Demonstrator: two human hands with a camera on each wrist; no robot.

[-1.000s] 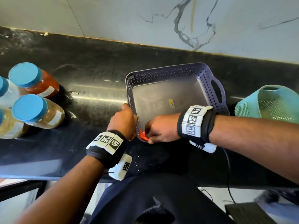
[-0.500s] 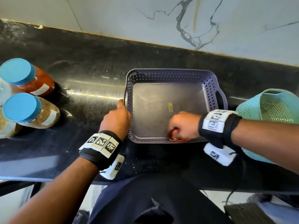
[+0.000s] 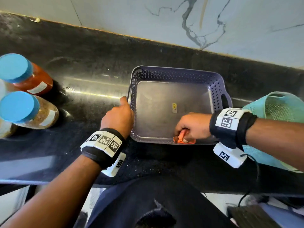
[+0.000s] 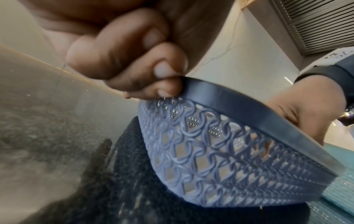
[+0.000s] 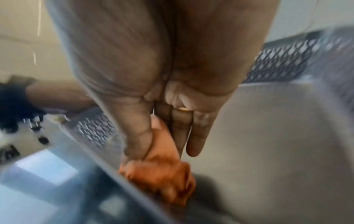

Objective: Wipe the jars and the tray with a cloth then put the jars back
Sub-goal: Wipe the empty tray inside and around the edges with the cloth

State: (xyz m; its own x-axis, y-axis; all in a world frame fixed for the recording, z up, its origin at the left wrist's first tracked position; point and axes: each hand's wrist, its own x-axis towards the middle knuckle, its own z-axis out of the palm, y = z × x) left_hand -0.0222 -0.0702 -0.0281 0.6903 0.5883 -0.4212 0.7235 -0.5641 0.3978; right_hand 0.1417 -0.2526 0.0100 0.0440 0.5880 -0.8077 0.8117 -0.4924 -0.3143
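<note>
Fingers [image 4: 134, 72] of the left hand [image 3: 117, 118] curl over the left rim of the purple tray [image 3: 179, 74], clamping that edge at the near-left corner; the left-wrist view shows the nails tucked against the dark rim band and the lattice wall [image 4: 210, 151] below them. Over on the other side, the right hand [image 3: 192, 127] is closed round a bunched orange cloth [image 3: 184, 140] — thumb and fingers [image 5: 195, 136] pinch it, and the wad presses into the tray's near wall, low at the inner edge; the right-wrist view is blurred, but the cloth [image 5: 159, 171] shows plainly under the palm, against the floor and wall of the tray.

The tray sits flat on the black tabletop [image 3: 85, 66], its grey floor bare save for a small yellowish sticker [image 3: 174, 106] near the middle; a cut-out handle [image 3: 224, 100] shows in its right wall.

The jars stand well apart from the tray, at the far left of the tabletop — one with red contents [image 3: 35, 79] and one with brown grainy contents [image 3: 43, 115], both under blue lids; parts of further jars show at the frame's edge, too cropped to describe.

Just right of the tray, partly behind the right forearm, lies a teal perforated basket [image 3: 279, 109]; both wrists wear black bands with white coded tags; a marbled wall [image 3: 181, 22] rises behind the tabletop.
</note>
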